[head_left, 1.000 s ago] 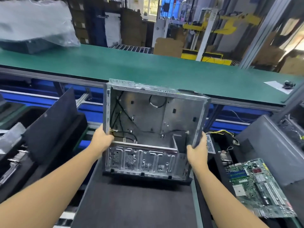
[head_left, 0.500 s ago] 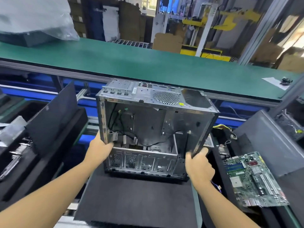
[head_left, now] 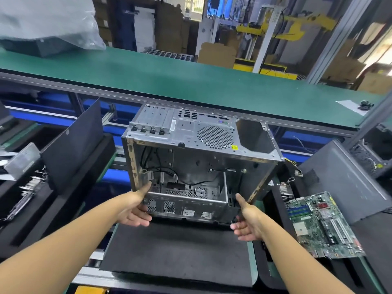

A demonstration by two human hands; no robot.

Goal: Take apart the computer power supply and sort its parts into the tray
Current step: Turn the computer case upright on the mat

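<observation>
The gutted metal case [head_left: 199,166] is steadied on the mat [head_left: 176,251] by loosely opened left hand [head_left: 135,211] and right hand [head_left: 247,221]; a firmer hold seems needed next.

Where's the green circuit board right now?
The circuit board lies at the right of the head view, just right of the right hand, against a grey panel.

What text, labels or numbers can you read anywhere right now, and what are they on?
None is legible.
Yellow sticker on the computer case: too small to read.
White label beside the case's right edge: blurred.
Motherboard markings: too fine to read.
Sticker on the leaning black panel: unreadable.
</observation>
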